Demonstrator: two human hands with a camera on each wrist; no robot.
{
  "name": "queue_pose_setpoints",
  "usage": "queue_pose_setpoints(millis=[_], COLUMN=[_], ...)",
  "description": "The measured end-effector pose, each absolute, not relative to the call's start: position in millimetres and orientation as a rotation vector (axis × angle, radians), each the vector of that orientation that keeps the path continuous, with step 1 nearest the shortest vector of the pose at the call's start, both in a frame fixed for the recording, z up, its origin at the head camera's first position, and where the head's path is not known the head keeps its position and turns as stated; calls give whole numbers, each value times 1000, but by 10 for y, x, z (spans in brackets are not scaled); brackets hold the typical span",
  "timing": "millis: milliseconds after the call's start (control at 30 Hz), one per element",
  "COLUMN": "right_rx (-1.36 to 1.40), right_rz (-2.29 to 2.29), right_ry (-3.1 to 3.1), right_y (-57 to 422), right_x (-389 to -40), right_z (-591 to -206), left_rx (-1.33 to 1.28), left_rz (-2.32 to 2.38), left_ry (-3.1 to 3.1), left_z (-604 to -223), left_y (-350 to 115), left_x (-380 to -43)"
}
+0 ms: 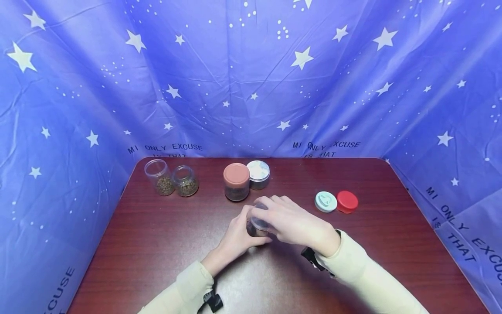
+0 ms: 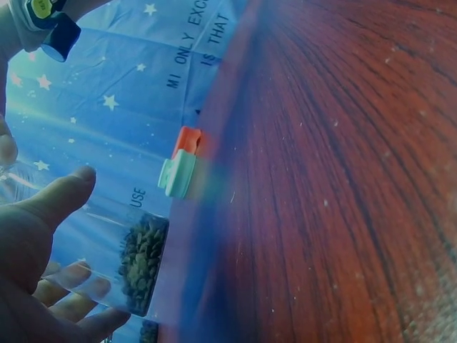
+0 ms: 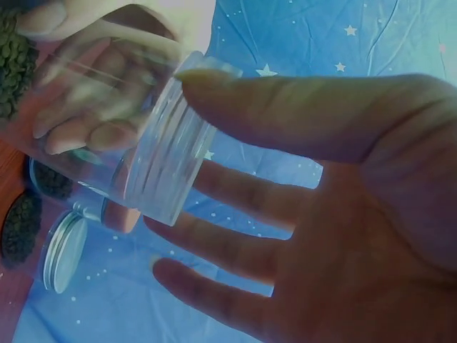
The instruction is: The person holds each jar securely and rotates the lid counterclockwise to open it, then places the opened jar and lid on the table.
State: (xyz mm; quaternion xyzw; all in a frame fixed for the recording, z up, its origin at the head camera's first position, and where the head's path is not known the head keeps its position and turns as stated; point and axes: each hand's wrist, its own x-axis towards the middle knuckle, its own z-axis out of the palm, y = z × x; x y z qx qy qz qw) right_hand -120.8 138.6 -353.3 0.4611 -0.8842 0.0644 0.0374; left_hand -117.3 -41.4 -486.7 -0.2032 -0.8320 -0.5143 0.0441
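A clear jar (image 2: 93,229) with dark, seed-like contents at its bottom stands upright near the table's middle. My left hand (image 1: 236,233) grips its body, fingers on the far side and thumb on the near side. From above, my right hand (image 1: 292,220) holds the jar's clear ribbed lid (image 3: 168,143). In the right wrist view, the thumb lies on one side of the lid and fingertips touch the other. Left fingers show through the clear wall. Whether the lid sits fully on the jar, I cannot tell.
Behind stand a jar with a pinkish lid (image 1: 236,173) and one with a silver-white lid (image 1: 258,171). Two lidless jars with greenish contents, one taller (image 1: 164,185) and one shorter (image 1: 187,186), stand far left. Mint (image 1: 326,202) and red (image 1: 347,201) lids lie right.
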Motion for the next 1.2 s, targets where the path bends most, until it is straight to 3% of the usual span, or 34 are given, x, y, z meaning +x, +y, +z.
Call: queue_pose_setpoints(millis=[233, 500, 667, 1200], right_rx=[1368, 946, 825, 1086], right_rz=[299, 168, 195, 218], right_ry=[-2713, -2800, -2860, -2900], right_y=[1395, 1214, 1138, 1235], right_x=[-1219, -1127, -1099, -1135], right_z=[-3539, -3640, -3680, -3567], left_rx=[-602, -594, -620, -577], left_rz=[-1530, -1542, -1551, -1534], left_ry=[-2600, -2573, -2550, -2607], left_z=[-4842, -4849, -4853, -4857], left_y=[-428, -420, -418, -430], left_x=[-1166, -1161, -1161, -1147])
